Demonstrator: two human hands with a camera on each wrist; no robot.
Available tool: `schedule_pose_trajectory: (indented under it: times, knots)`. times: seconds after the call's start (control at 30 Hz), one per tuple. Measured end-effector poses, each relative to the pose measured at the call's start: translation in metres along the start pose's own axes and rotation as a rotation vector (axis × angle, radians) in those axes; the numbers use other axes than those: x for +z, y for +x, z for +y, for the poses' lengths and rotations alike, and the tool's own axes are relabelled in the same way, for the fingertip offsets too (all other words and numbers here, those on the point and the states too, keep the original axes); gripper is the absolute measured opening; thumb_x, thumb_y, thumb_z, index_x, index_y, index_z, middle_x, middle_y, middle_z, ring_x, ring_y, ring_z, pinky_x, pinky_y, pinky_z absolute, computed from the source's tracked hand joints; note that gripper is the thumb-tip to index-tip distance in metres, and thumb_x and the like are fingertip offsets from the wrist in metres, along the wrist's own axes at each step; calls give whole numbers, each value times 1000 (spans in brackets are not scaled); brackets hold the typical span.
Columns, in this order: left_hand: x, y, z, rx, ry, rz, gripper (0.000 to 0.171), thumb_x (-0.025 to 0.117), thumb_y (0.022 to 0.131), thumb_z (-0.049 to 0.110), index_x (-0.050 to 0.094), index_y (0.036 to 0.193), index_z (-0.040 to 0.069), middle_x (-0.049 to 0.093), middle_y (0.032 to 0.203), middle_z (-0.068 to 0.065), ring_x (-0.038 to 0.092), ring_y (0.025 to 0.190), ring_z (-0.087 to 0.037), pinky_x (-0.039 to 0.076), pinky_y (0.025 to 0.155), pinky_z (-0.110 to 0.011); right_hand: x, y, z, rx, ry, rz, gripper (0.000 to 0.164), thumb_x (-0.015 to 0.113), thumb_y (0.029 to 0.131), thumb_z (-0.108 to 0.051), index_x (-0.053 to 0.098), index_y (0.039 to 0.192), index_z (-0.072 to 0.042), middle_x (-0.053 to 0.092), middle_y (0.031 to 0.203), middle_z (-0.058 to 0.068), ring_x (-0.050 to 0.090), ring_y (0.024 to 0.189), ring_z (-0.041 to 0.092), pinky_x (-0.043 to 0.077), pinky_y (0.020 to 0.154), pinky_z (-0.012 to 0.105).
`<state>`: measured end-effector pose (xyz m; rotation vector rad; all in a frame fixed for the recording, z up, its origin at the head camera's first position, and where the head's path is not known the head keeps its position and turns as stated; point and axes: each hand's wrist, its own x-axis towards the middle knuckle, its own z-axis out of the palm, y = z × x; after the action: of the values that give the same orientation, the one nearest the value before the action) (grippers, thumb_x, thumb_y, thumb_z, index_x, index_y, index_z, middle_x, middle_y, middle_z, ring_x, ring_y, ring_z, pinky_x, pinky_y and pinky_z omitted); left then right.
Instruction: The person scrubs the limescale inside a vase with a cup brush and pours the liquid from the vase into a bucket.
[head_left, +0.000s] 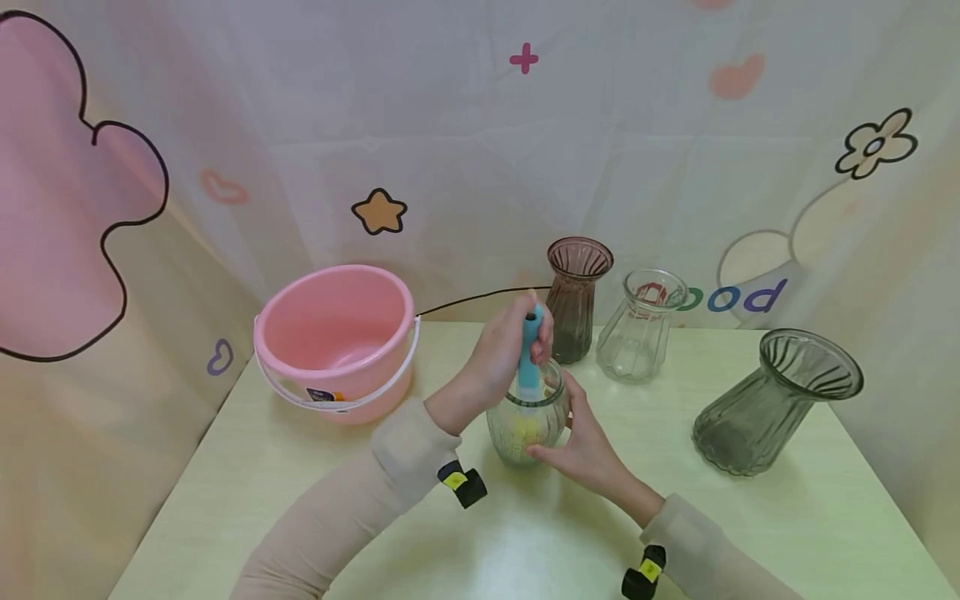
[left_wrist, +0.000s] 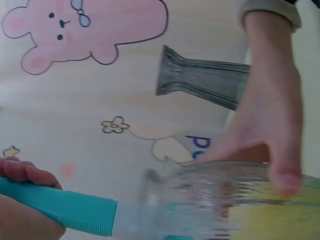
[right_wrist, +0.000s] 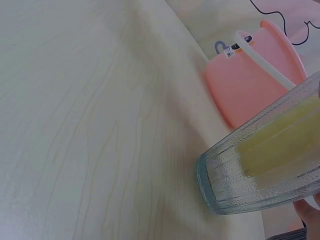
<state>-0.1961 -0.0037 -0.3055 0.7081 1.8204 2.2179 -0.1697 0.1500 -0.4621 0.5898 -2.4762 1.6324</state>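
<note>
The brush point(head_left: 529, 354) stands with its blue handle out of the jar point(head_left: 506, 437) and its yellow sponge point(left_wrist: 272, 222) inside, over the middle of the bench point(head_left: 480, 550); whether the jar's base touches the surface cannot be told. The left hand point(head_left: 495, 360) has its fingers clamped round the handle. The right hand point(head_left: 588, 443) grips the jar's side, thumb in front and fingers round the far side.

The bucket point(head_left: 337, 337), toward the far left corner, carries a dark label with an orange patch, its print too small to read; a white handle hangs across its front. On the curtain point(head_left: 465, 125) the letters "od" can be read, with part of another beside the clear vase point(head_left: 630, 354). A red shape shows through that vase's neck.

The brown vase point(head_left: 576, 304) stands by the far edge, its lower part close behind the hands. The grey vase point(head_left: 750, 417) is near the far right corner, well apart from them.
</note>
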Motion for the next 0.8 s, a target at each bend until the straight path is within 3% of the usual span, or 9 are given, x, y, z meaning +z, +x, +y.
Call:
schedule_pose_trajectory:
  times: [0.23,0.4,0.57,0.8]
  knots:
    - [3,8,39,48,-124,-16,45,24,97,29,38,60,8,32,53,0,29,48,-14,28,51,-27,2,0,-1,4,-51,22,108,83,65,-12,11,145,-20,28,144,12,36,128,31,39,92,59]
    - [2,12,49,51,-155,-5,46,24,97,27,38,58,9,31,51,1,28,46,-14,28,50,-26,6,-1,-7,18,-72,45,108,83,63,-7,12,144,-12,29,142,17,36,126,34,40,90,59]
    - [1,9,36,36,-161,8,46,24,98,29,38,59,8,31,51,1,28,46,-14,27,50,-27,4,-4,-32,3,-70,51,104,81,63,-1,13,141,-2,30,139,24,38,123,38,42,88,57]
    - [2,1,0,1,-19,14,44,25,98,32,41,65,7,34,55,1,33,50,-15,31,52,-28,1,-4,-42,-47,-76,39,101,80,65,0,12,140,1,32,135,24,40,118,36,44,86,56]
